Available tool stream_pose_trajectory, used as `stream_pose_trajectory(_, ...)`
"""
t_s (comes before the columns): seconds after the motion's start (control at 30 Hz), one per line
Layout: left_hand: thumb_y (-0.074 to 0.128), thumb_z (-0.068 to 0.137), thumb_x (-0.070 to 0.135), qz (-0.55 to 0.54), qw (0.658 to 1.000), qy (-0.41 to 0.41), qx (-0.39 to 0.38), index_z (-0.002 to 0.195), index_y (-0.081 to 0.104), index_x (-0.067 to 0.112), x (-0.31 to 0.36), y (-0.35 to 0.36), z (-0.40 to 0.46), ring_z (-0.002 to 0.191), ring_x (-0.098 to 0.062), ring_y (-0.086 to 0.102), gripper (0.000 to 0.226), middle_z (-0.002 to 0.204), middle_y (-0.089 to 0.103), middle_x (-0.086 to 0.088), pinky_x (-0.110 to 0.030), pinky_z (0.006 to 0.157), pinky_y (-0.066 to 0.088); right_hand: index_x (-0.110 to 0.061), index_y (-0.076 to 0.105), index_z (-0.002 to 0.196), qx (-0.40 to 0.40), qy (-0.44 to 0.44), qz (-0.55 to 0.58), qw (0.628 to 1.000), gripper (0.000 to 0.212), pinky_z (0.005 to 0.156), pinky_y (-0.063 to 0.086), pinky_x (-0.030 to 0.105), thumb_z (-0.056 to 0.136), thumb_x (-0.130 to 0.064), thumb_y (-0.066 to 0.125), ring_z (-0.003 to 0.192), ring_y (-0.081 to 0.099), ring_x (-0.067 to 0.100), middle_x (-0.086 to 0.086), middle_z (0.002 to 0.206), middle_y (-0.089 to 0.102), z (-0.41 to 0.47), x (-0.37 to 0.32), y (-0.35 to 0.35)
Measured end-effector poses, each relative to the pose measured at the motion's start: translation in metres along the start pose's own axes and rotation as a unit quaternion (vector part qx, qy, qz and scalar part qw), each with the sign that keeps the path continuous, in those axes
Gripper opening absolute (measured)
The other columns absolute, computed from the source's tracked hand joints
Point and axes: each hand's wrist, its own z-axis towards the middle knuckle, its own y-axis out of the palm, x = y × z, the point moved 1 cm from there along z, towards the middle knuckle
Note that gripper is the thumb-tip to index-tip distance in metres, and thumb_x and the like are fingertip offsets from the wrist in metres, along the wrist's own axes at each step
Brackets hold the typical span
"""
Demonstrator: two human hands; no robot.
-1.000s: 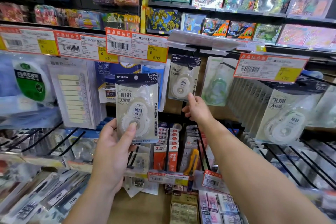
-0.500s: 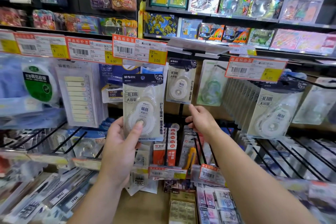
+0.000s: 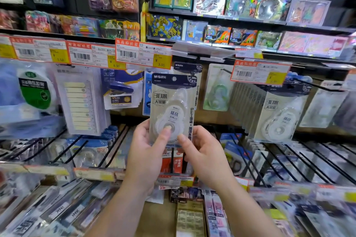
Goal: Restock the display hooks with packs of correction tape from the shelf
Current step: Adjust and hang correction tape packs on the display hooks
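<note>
Display wall [image 3: 215, 119] fills the frame, crowded with hanging stock; orange price tag [image 3: 143, 55] sits upper centre. To the right of centre, a full row of correction tape packs [image 3: 277, 115] hangs on its hook. Frame centre: the pack [image 3: 171, 107] I'm holding, upright, long axis vertical, hang hole [image 3: 174, 78] at its top edge. Behind it, a same-brand pack [image 3: 187, 67] peeks out from a hook; the hook tip itself I can't see. My left hand [image 3: 146, 152] grips the pack's lower left, thumb pressed on the spool. My right hand [image 3: 204, 152] pinches the lower right edge. Both hands sit below the pack, about equally close. I judge the hole must go up and back onto that hook. Room is tight: price tag just above, neighbouring packs either side.
</note>
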Motion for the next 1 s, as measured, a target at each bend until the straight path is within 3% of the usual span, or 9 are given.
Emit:
stream_pose_trajectory(0.1,0.066,0.091,0.021,0.006,1.0,0.005,-0.024,0.12,0.058,0.029,0.002,0.007,-0.001,0.102,-0.009,0.07,0.031,0.111,0.074,0.006,-0.035,0.087,0.056,-0.033,0.062,0.097,0.017,-0.008,0.02,1.0,0.008,0.074,0.054,0.052,0.094,-0.04,0.059,0.084,0.065,0.029,0.005,0.09,0.071,-0.003,0.004,-0.006)
stream_pose_trajectory(0.2,0.065,0.092,0.02,-0.003,0.999,-0.004,-0.043,0.119,0.058,0.031,0.004,0.012,0.001,0.101,-0.01,0.071,0.03,0.112,0.073,0.005,-0.035,0.085,0.057,-0.035,0.063,0.096,0.035,-0.013,0.03,0.999,0.006,0.074,0.055,0.051,0.094,-0.038,0.059,0.076,0.064,0.024,0.002,0.086,0.07,-0.001,0.007,-0.012)
stream_pose_trajectory(0.3,0.065,0.093,0.019,-0.013,0.998,-0.017,-0.055,0.12,0.057,0.031,0.006,0.016,0.004,0.106,-0.016,0.07,0.031,0.113,0.073,0.003,-0.046,0.093,0.055,-0.034,0.064,0.097,0.049,-0.016,0.033,0.998,0.006,0.072,0.054,0.048,0.095,-0.038,0.059,0.068,0.059,0.016,0.0,0.081,0.069,0.003,0.01,-0.016)
stream_pose_trajectory(0.47,0.064,0.094,0.018,-0.011,0.998,-0.022,-0.06,0.12,0.058,0.032,0.007,0.021,0.006,0.107,-0.018,0.07,0.03,0.112,0.074,0.004,-0.049,0.096,0.053,-0.04,0.065,0.099,0.05,-0.012,0.061,0.997,0.018,0.072,0.053,0.058,0.088,-0.052,0.056,0.072,0.059,0.026,0.01,0.088,0.07,0.006,0.015,-0.016)
stream_pose_trajectory(0.6,0.064,0.094,0.021,0.012,0.998,-0.019,-0.056,0.12,0.057,0.034,0.003,0.021,0.007,0.107,-0.016,0.069,0.03,0.112,0.073,0.006,-0.048,0.095,0.054,-0.04,0.064,0.099,0.049,-0.019,0.042,0.998,0.02,0.074,0.053,0.057,0.088,-0.054,0.056,0.082,0.063,0.033,0.007,0.09,0.07,0.008,0.018,-0.017)
stream_pose_trajectory(0.7,0.065,0.094,0.026,0.078,0.996,0.007,-0.048,0.115,0.056,0.042,-0.005,0.017,0.011,0.106,-0.003,0.067,0.029,0.112,0.071,0.015,-0.038,0.093,0.054,-0.039,0.061,0.099,0.052,-0.015,-0.004,0.999,0.008,0.074,0.055,0.05,0.096,-0.043,0.055,0.079,0.062,0.027,0.005,0.086,0.069,0.013,0.021,-0.019)
stream_pose_trajectory(0.83,0.064,0.094,0.033,0.219,0.974,0.036,-0.042,0.115,0.05,0.049,-0.01,0.011,0.015,0.096,0.01,0.061,0.03,0.109,0.065,0.025,-0.019,0.081,0.049,-0.043,0.055,0.098,0.053,-0.003,-0.055,0.997,0.004,0.071,0.055,0.044,0.098,-0.043,0.052,0.077,0.063,0.022,0.005,0.089,0.07,0.025,0.028,-0.019)
stream_pose_trajectory(1.0,0.057,0.095,0.041,0.437,0.892,0.105,-0.046,0.149,0.036,0.027,-0.016,0.001,0.024,0.129,-0.01,0.045,0.06,0.133,0.047,0.013,-0.039,0.106,0.044,-0.037,0.055,0.109,0.057,-0.001,-0.086,0.995,0.015,0.073,0.054,0.04,0.099,-0.044,0.049,0.08,0.064,0.011,-0.001,0.091,0.069,0.035,0.039,-0.017)
